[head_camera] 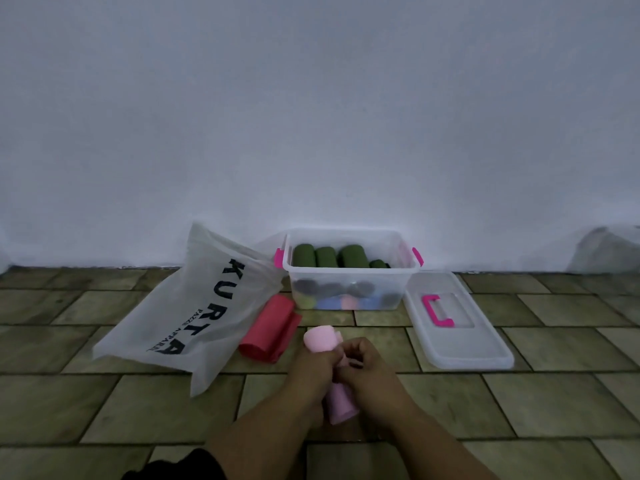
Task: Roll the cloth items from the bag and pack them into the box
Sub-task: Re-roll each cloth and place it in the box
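A pale pink cloth (320, 337) is partly rolled, its roll sticking up above my hands and its loose tail (341, 403) hanging below them. My left hand (313, 362) and my right hand (363, 363) both grip it, close together over the floor. A clear plastic box (346, 271) with pink latches stands by the wall, holding several green rolls on top and grey, blue and pink rolls beneath. A white translucent bag (194, 313) printed "KURTA" lies left of the box. A red cloth (272, 329) lies loosely folded between bag and hands.
The box's clear lid (453, 327) with a pink handle lies on the tiled floor right of the box. A pale bundle (606, 251) sits at the far right by the white wall. A dark garment edge (173, 467) shows at the bottom left.
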A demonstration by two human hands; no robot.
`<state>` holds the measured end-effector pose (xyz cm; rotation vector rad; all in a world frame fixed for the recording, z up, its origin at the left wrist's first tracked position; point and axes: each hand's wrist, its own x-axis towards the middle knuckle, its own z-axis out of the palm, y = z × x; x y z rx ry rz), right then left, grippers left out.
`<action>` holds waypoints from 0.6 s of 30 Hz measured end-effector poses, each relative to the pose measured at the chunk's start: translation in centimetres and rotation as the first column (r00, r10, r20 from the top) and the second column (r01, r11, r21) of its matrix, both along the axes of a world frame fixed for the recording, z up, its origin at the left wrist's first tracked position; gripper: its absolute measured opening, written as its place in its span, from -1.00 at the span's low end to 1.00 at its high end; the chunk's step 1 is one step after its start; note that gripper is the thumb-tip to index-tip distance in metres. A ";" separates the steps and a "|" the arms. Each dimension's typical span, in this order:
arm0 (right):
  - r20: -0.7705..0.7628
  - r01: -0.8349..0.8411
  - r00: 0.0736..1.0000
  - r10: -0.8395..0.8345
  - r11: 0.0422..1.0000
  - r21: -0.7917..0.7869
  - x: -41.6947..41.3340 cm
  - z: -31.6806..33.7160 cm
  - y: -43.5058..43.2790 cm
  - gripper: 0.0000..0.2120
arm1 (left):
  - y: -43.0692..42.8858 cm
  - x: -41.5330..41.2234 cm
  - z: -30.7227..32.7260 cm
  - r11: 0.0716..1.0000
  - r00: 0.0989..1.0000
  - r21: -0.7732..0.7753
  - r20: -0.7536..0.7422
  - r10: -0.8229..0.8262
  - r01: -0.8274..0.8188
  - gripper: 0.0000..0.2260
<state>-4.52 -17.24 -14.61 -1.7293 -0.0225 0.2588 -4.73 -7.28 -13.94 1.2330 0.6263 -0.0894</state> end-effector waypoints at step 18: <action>0.271 0.339 0.931 -0.243 0.850 -0.403 18.1 11.3 -4.4 -0.60 | 4.5 14.6 7.5 0.083 0.895 0.971 -0.170 -0.413 0.223 -0.42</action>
